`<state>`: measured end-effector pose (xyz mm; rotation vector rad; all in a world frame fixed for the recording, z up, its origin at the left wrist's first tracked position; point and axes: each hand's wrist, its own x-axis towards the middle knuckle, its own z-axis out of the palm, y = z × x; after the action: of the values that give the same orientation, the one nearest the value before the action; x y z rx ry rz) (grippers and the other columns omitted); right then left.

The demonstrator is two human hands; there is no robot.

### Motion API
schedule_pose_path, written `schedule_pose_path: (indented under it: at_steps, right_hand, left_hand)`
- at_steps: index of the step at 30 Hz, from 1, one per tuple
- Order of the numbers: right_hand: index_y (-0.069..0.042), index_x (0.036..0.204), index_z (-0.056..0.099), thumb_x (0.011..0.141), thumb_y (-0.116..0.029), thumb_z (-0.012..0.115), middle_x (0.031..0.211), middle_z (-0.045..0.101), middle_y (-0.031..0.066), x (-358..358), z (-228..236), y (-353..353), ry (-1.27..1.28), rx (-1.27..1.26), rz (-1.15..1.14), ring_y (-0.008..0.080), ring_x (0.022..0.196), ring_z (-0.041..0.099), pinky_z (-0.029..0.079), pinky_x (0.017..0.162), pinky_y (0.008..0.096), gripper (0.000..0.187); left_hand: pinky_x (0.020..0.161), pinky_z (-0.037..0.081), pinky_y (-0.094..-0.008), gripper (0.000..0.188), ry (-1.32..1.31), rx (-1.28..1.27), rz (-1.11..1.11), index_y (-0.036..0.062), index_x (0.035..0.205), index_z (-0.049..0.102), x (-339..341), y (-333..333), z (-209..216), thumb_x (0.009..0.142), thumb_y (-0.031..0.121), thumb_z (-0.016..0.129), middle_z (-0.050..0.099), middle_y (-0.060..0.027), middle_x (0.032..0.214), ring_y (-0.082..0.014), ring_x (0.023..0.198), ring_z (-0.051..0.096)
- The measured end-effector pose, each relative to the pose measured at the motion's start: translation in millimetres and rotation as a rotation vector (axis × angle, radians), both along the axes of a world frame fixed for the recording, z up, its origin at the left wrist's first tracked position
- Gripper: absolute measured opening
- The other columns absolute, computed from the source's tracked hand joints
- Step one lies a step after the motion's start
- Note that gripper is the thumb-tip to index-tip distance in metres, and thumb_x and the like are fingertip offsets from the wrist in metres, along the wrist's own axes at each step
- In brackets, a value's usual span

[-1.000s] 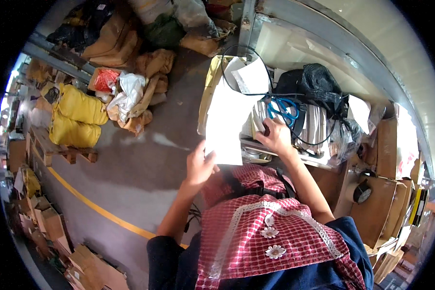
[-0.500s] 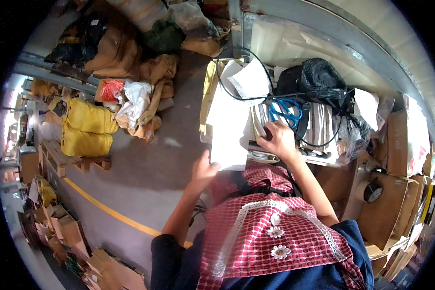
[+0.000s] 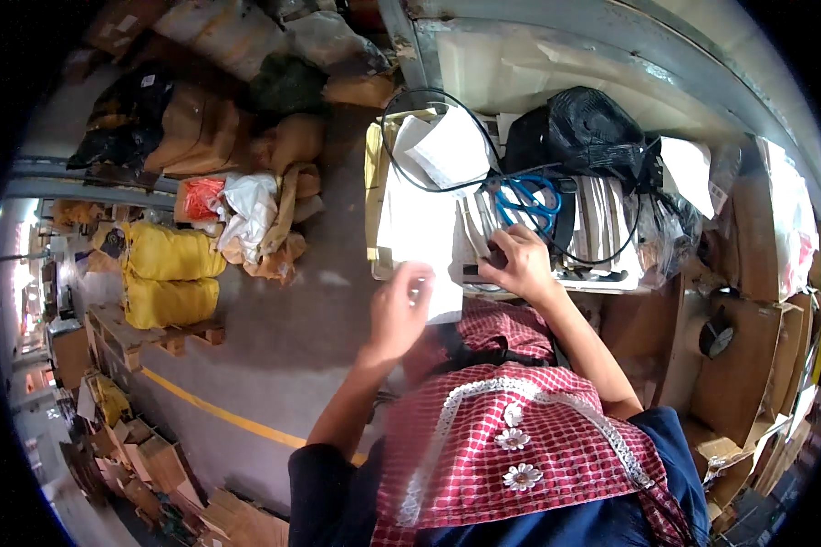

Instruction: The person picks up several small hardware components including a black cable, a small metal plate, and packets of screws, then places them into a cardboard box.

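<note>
A long white paper sheet (image 3: pixel 421 223) hangs over the near edge of a cluttered tabletop, with smaller white sheets (image 3: pixel 447 146) above it. My left hand (image 3: pixel 400 312) lies over the sheet's lower left edge, fingers curled with thumb and fingertip close together, slightly blurred. Whether it grips the sheet is unclear. My right hand (image 3: pixel 520 263) is closed just right of the sheet, beside pale upright strips (image 3: pixel 474 223); what is in its fingers is hidden. Beyond it lie a coiled blue cord (image 3: pixel 527 205) and a stack of pale flat pieces (image 3: pixel 600 219).
A black cable (image 3: pixel 388 137) loops over the papers. Behind the cord sits a black plastic bag (image 3: pixel 588 132). Cardboard boxes (image 3: pixel 734 365) stand at right. On the left, yellow bundles (image 3: pixel 173 278) rest on a wooden pallet (image 3: pixel 109 333), near a yellow floor line (image 3: pixel 219 412).
My left hand has moved up and right, further over the white sheet. My right hand stays closed at nearly the same spot by the strips. The whole view has shifted slightly.
</note>
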<state>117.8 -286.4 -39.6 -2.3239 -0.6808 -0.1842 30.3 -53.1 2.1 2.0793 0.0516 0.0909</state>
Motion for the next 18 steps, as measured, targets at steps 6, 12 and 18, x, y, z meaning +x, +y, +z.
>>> schedule_pose_path:
  at_steps: [6,12,18]
  right_hand:
    - [-0.006,0.107,0.064,0.075,-0.03,0.081,0.091,0.069,0.0107,-1.5,7.5,-3.9,-0.033,-0.065,0.088,0.0303,0.096,0.064,0.05,0.086,0.0416,0.044]
    - [-0.006,0.114,0.063,0.08,-0.021,0.076,0.103,0.067,0.0112,-3.0,4.1,-12.0,0.033,-0.016,0.184,0.0309,0.104,0.061,0.047,0.092,0.0413,0.04]
    - [-0.003,0.111,0.066,0.077,-0.009,0.072,0.101,0.066,0.0123,-3.9,-4.8,-16.3,0.033,0.011,0.153,0.0306,0.101,0.061,0.047,0.091,0.0409,0.035]
  left_hand:
    - [0.072,0.054,-0.0245,0.044,0.284,-0.357,-0.163,-0.0018,0.134,0.05,31.3,-26.1,-65.0,0.098,0.017,0.067,0.066,-0.0065,0.098,-0.0123,0.082,0.064]
    - [0.07,0.053,-0.0284,0.051,0.169,-0.065,-0.158,0.0016,0.135,0.047,36.7,-20.5,-88.5,0.091,0.012,0.071,0.066,-0.0085,0.097,-0.0157,0.079,0.064]
    - [0.07,0.054,-0.0378,0.049,0.005,0.319,-0.143,0.0049,0.13,0.051,34.8,-30.7,-42.9,0.086,0.009,0.072,0.07,-0.0145,0.104,-0.0266,0.082,0.071]
